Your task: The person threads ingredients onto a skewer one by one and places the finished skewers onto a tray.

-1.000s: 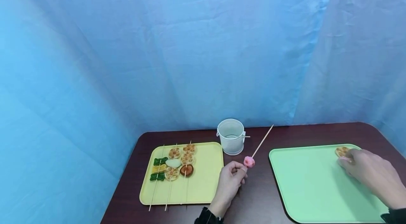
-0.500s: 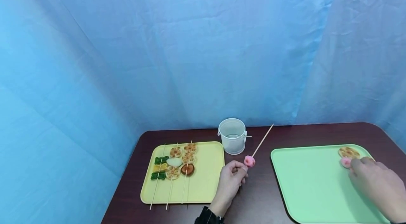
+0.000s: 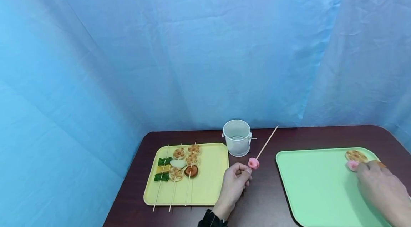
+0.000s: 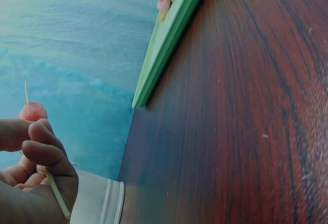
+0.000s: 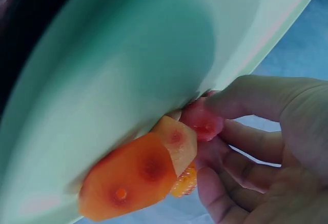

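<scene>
In the head view my left hand [image 3: 233, 185] pinches a bamboo skewer [image 3: 267, 142] beside one pink ball [image 3: 253, 163] threaded on it. The stick's lower end [image 4: 57, 193] shows below the fingers in the left wrist view. My right hand [image 3: 380, 184] is low over the far right of the green tray [image 3: 316, 184]. Its thumb and fingers close around a reddish-pink ball [image 5: 202, 120] in the right wrist view. Beside that ball are an orange carrot-like piece [image 5: 130, 178], a tan piece [image 5: 177, 144] and a bumpy yellow piece [image 5: 185, 182]. Another pink ball [image 3: 352, 165] lies left of the fingers.
A lotus root slice [image 3: 355, 156] lies behind the right hand. The yellow tray [image 3: 210, 187] at left bears several loaded skewers [image 3: 173, 184]. A white bucket [image 3: 237, 146] with a stick in it stands at the back, near the blue curtain [image 3: 205, 48].
My right hand has moved right across the green tray, uncovering the lotus slice and a pink ball. The left hand keeps its pinch on the skewer. The head view has shifted slightly.
</scene>
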The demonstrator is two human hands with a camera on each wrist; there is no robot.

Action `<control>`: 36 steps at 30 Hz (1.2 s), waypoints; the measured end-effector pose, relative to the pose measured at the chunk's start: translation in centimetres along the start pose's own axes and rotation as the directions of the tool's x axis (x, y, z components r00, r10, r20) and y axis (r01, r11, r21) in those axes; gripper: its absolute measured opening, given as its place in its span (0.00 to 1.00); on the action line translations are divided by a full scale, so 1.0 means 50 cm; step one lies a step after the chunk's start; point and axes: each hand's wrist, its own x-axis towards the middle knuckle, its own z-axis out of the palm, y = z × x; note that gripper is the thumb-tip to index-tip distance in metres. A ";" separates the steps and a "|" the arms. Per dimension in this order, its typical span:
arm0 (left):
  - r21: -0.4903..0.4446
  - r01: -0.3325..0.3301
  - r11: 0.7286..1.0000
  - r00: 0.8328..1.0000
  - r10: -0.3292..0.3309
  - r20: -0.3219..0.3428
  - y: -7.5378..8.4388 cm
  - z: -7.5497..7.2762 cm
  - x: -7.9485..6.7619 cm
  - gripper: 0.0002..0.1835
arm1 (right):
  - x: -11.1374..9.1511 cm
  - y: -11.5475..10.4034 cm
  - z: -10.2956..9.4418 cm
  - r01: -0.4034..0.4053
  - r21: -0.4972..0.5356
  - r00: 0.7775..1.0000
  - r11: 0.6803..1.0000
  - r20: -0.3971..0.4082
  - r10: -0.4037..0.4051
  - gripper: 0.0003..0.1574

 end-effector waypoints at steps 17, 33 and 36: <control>-0.006 0.000 1.000 1.000 0.000 0.001 0.001 0.002 0.000 0.07 | 0.033 -0.024 -0.033 -0.174 0.269 0.985 0.947 0.052 0.166 0.13; 0.013 0.004 1.000 1.000 -0.004 0.003 0.002 0.004 -0.003 0.07 | 0.088 -0.137 -0.078 -0.206 0.596 0.976 0.776 0.064 0.210 0.34; 0.012 0.007 1.000 1.000 -0.007 0.002 0.001 0.004 -0.002 0.07 | 0.097 -0.154 -0.087 -0.246 0.687 0.968 0.684 0.134 0.213 0.35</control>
